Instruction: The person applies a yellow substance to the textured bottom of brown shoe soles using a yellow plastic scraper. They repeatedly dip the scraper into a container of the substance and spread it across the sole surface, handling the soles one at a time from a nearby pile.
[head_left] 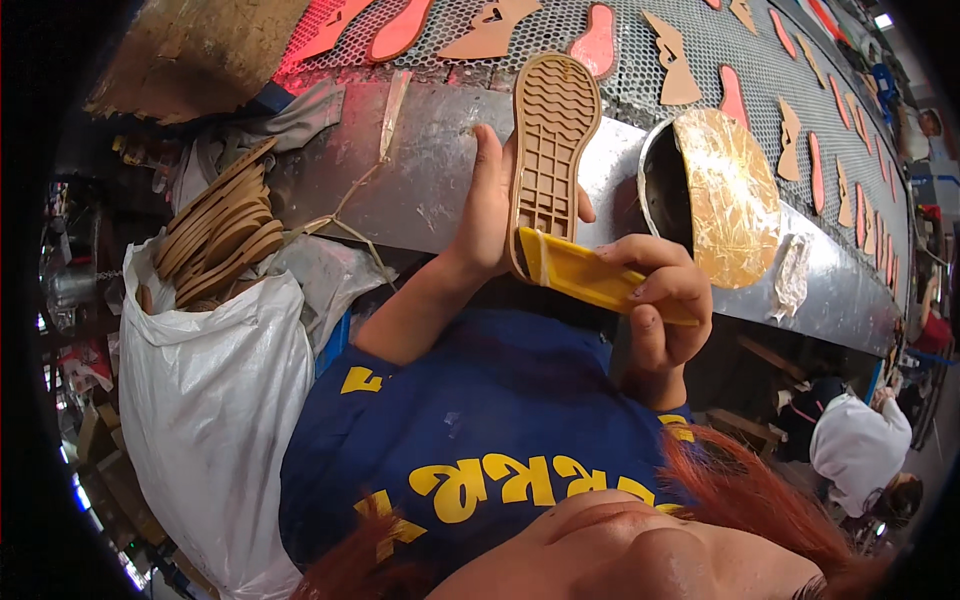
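Observation:
A brown shoe sole [548, 125] stands tilted up in front of me, its wavy ribs and square grid facing me. My left hand [482, 215] grips it from behind and along its left side, with the thumb sticking up. In my right hand [665, 295] is a flat yellow brush [590, 275], pinched between fingers and thumb. The brush's whitish tip touches or nearly touches the lower end of the sole; whether it presses on it I cannot tell. Just right of the sole sits a round metal pot [665, 185], half covered by a golden, tape-wrapped lid [730, 195].
A metal ledge [425, 160] runs before a mesh conveyor [625, 85] carrying pink insoles [597, 40] and tan cut pieces [672, 65]. At left, a white sack [210, 410] holds several brown soles [220, 225]. A crumpled whitish strip [793, 275] lies right of the pot. Another person [860, 445] is at far right.

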Demonstrator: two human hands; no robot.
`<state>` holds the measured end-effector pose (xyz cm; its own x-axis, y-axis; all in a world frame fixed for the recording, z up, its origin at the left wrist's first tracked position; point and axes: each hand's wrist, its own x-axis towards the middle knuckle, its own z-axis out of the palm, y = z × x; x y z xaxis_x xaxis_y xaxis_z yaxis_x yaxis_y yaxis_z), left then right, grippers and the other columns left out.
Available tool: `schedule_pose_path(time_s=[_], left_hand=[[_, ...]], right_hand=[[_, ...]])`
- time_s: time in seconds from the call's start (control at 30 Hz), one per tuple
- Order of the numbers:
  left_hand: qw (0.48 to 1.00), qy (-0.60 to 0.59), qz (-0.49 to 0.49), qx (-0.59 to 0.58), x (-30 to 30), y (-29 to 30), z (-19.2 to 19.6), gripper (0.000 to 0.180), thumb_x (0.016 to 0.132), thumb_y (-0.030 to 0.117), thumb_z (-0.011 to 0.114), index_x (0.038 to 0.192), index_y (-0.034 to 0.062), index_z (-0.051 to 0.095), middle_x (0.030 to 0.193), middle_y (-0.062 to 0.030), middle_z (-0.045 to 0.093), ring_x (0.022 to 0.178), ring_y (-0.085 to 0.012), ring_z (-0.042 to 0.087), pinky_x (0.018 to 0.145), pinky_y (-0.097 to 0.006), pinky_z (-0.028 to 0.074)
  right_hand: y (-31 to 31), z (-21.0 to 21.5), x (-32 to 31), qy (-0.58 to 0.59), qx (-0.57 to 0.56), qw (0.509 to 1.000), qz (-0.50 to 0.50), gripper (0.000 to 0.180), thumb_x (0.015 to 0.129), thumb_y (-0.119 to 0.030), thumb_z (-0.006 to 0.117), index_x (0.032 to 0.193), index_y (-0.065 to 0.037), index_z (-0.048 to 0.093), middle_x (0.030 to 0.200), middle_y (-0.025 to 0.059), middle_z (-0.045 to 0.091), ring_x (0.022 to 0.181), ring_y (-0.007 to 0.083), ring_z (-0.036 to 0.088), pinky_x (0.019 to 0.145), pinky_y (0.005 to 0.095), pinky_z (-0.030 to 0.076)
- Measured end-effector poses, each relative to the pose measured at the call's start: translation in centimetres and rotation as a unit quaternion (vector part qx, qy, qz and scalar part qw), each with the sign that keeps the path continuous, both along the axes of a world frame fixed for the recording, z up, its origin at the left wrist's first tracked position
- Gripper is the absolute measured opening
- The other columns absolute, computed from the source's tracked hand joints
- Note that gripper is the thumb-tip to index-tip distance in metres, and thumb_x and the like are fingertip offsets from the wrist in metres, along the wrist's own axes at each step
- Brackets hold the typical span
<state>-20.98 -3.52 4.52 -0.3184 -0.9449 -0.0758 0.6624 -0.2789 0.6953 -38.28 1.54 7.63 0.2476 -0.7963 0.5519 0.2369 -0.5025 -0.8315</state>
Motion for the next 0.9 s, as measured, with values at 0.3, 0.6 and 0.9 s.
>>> schedule_pose_path(time_s=[0.3, 0.6, 0.9], left_hand=[[0.99, 0.092, -0.055, 0.089, -0.2, -0.3, 0.7, 0.079, 0.09, 0.067, 0.013, 0.131, 0.0043, 0.039, 0.107, -0.0182, 0.058, 0.086, -0.0234, 0.063, 0.071, -0.033, 0.055], [0.966, 0.144, -0.172, 0.126, 0.6, 0.0, -0.1, 0.084, 0.086, 0.072, 0.014, 0.133, 0.0065, 0.036, 0.105, -0.0156, 0.059, 0.085, -0.0251, 0.064, 0.066, -0.037, 0.057], [0.95, 0.134, -0.237, 0.155, 0.3, 0.2, 0.5, 0.086, 0.084, 0.073, 0.01, 0.134, 0.0076, 0.032, 0.099, -0.0186, 0.058, 0.067, -0.0281, 0.065, 0.043, -0.04, 0.056]], right_hand=[[-2.7, -1.1, -0.4, -0.11, 0.071, 0.986, 0.105, 0.013, 0.089, -0.008, 0.049, 0.096, -0.004, 0.039, 0.104, 0.0258, 0.054, 0.092, 0.027, 0.06, 0.089, 0.0446, 0.04], [-4.8, -1.6, -0.6, -0.121, 0.106, 0.972, 0.17, 0.011, 0.092, -0.011, 0.045, 0.099, -0.007, 0.037, 0.095, 0.0287, 0.059, 0.072, 0.0177, 0.062, 0.049, 0.0188, 0.044], [-6.2, -1.5, -0.9, -0.074, 0.135, 0.968, 0.197, 0.017, 0.093, -0.018, 0.046, 0.096, -0.008, 0.033, 0.081, 0.0249, 0.058, 0.069, 0.0243, 0.059, 0.047, 0.0208, 0.044]])
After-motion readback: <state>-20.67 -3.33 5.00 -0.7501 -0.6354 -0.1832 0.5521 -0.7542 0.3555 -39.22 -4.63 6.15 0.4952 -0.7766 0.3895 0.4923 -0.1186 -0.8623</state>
